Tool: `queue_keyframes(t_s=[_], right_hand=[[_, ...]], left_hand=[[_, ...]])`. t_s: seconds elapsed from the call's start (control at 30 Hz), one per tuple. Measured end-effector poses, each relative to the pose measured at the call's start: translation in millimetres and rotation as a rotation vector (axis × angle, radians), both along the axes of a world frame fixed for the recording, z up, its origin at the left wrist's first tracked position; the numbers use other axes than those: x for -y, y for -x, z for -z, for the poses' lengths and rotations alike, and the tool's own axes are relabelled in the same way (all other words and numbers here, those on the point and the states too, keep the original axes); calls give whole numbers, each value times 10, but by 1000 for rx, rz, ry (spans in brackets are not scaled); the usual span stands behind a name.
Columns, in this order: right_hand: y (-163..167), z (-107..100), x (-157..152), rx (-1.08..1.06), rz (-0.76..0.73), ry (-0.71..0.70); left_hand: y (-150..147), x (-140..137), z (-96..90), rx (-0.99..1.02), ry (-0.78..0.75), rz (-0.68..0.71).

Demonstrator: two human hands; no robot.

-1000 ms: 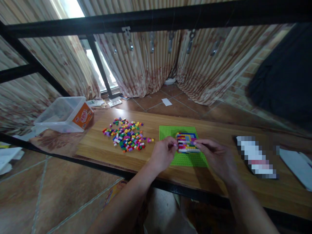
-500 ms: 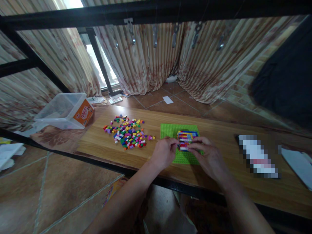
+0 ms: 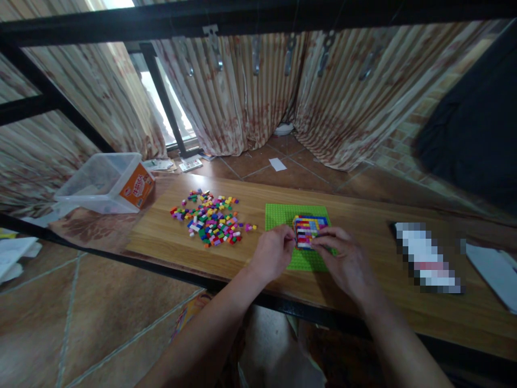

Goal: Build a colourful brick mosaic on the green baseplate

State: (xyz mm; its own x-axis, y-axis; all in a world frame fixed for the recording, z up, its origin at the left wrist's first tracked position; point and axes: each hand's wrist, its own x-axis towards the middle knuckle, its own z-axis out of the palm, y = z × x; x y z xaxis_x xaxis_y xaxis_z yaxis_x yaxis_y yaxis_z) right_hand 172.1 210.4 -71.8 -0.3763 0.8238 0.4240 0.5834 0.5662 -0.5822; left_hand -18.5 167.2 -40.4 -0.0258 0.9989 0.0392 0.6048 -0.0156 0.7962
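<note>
A green studded baseplate (image 3: 278,214) lies on the wooden table, bearing a low block build (image 3: 309,226) of many-coloured toy building bricks in rows, with a blue edge at the back. At the build's left side is my left hand (image 3: 275,250), its thumb and fingers pinched together by the edge. My right hand (image 3: 343,256) reaches in from the right, thumb and forefinger closed over the build's front right part. Whatever sits between the fingertips of either hand is too small or hidden to name. Off to the left spreads a pile of loose bricks (image 3: 214,221).
A clear plastic box (image 3: 97,186) with an orange label stands beyond the table's left end. A dark-edged, pixelated object (image 3: 428,258) and a white sheet (image 3: 493,275) lie to the right. A black bar (image 3: 258,21) crosses above, with metal hooks hanging below it.
My right fingertips have shifted slightly over the build, and more of its front rows shows between the hands. My left fingers have curled in a little at its left edge.
</note>
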Motion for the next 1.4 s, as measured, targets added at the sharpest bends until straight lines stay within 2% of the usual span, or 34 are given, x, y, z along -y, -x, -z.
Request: queue_keyframes(t_s=[0.17, 0.33, 0.5, 0.7, 0.93, 1.2, 1.4], right_hand=[[13, -12, 28, 58, -8, -76], [47, -20, 63, 43, -5, -82], [53, -2, 92, -53, 30, -21], [11, -55, 83, -149, 19, 139], [18, -131, 72, -158, 63, 160], [127, -65, 70, -255, 267, 171], [192, 2, 60, -198, 396, 185]], left_hand=[[-14, -2, 13, 22, -31, 25], [-57, -8, 52, 5, -93, 48], [-126, 2, 109, -108, -174, 102], [-190, 1, 117, -287, -213, 131], [-250, -51, 175, -337, -302, 123], [-286, -68, 218, -302, -330, 78], [-317, -67, 237, -291, -306, 41]])
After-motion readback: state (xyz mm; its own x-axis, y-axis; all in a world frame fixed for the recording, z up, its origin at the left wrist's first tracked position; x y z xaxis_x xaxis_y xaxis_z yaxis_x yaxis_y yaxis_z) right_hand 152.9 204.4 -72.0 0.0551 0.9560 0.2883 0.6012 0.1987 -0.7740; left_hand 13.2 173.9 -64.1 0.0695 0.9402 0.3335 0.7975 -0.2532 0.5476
